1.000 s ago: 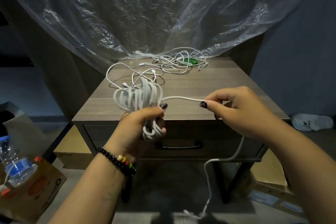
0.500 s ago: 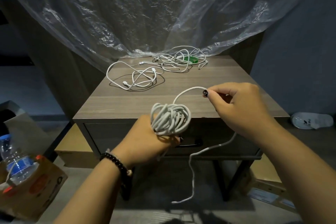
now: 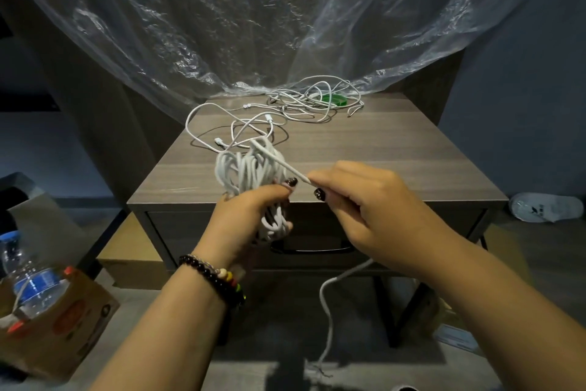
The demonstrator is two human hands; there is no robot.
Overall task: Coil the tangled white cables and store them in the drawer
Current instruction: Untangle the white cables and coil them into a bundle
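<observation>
Two hands at work on one white cable, in front of the desk (image 3: 396, 165): left hand (image 3: 250, 219) clamped round a thick bundle of loops (image 3: 250, 168), fingers curled about its waist so the turns cannot spring apart; right hand (image 3: 364, 210) pinching the running strand (image 3: 279, 162) between thumb and forefinger, drawn taut across the top of the bundle, probably to lay on the next turn. Loose tail (image 3: 326, 302) hanging below the right hand toward the floor, so more length left to wind. Held out over the desk's front edge, likely for room to swing the strand. Further back on the desk, a loose cable (image 3: 234, 133) and a tangled heap (image 3: 314, 99) against something green, both untouched. Drawer (image 3: 203, 232) under the hands shut, handle (image 3: 310, 248) partly hidden; nothing stored yet, by the look of it
</observation>
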